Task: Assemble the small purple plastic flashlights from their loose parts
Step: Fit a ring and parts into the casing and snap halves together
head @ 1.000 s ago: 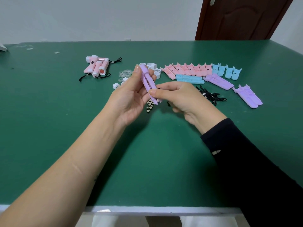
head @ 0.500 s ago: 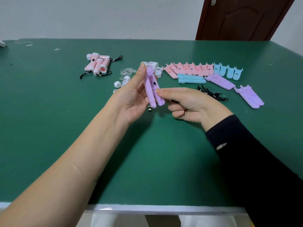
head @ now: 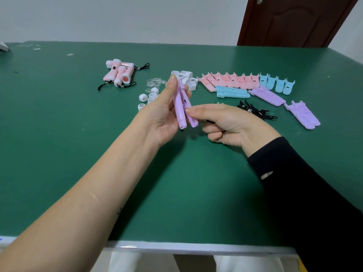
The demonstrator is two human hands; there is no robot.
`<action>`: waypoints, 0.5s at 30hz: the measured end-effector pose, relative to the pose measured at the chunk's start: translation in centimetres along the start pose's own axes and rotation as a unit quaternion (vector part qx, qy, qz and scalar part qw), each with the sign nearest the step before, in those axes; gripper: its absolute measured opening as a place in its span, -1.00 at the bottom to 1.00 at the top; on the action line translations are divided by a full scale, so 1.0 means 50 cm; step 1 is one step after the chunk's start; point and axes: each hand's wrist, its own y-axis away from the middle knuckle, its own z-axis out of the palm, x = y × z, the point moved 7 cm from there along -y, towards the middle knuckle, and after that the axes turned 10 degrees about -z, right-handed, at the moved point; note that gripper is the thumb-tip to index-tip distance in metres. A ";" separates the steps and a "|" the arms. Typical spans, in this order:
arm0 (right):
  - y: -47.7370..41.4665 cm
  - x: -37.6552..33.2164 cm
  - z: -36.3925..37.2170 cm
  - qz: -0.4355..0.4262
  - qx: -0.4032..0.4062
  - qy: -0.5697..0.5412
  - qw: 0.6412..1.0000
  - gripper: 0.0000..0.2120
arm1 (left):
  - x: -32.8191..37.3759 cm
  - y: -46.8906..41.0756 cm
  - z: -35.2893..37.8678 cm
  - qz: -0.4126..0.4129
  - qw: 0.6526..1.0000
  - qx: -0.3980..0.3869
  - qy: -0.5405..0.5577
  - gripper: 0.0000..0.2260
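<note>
Halves of a purple flashlight casing (head: 183, 107) sit splayed in a V above the green table (head: 59, 134), just nearer than the white caps (head: 184, 78): left hand (head: 163, 116) clamps both, right hand (head: 225, 124) pinches one, probably to align them before snapping shut.

Green-topped table (head: 59, 146), plain pale wall (head: 121, 18), dark brown, seemingly wooden door (head: 290, 20)

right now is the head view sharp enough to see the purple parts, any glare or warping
Head view: light is soft and even, no glare on the green table; the purple shell halves between left hand and right hand read clearly; faint shadow under the hands; wide-angle bowing shows along the table's far edge.
</note>
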 end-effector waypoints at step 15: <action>0.002 -0.009 0.004 -0.024 0.054 0.057 0.997 -0.83 | -0.004 -0.001 -0.002 0.003 1.000 0.019 0.021 -0.72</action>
